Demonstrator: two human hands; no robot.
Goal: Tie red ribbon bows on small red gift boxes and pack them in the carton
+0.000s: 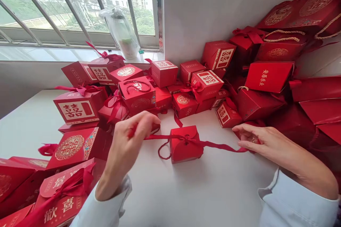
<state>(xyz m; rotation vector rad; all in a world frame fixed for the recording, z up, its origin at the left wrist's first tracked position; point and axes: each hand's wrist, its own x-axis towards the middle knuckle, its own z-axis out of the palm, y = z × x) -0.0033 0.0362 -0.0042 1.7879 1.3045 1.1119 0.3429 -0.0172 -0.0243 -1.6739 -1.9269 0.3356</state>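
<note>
- Two grips reach in over the white worktop (197,191): the left grip (128,138) and the right grip (263,137), well apart, both coming out of pale blue sleeves (295,200).
- Left grip: fingers curled together into a fist, clamped on one end of a red ribbon (223,145), which leaves it nearly straight.
- Right grip: thumb and finger stand apart in a loose curve; the ribbon's other end, slightly wavy, meets its lower edge, and whether it is pinched there I cannot tell.
- Between the two grips, nearer the left one, a small red box (186,152) sits on the worktop, lid flaps folded over, the ribbon knotted across its top.
- On the box's side toward the left grip, a dark red cord handle (159,151) loops out onto the worktop.
- Just beyond the right grip, a tilted red box with a cream label (226,113) leans at the edge of a heap.
- Beyond the left grip, a box with a twisted cord on top (138,95) rests among others.
- Left of the left grip, a box with a round gold medallion (70,147) lies in a pile.
- Far beyond the left grip, a bagged cup (128,40) stands on the sill by a barred window (80,7).
</note>
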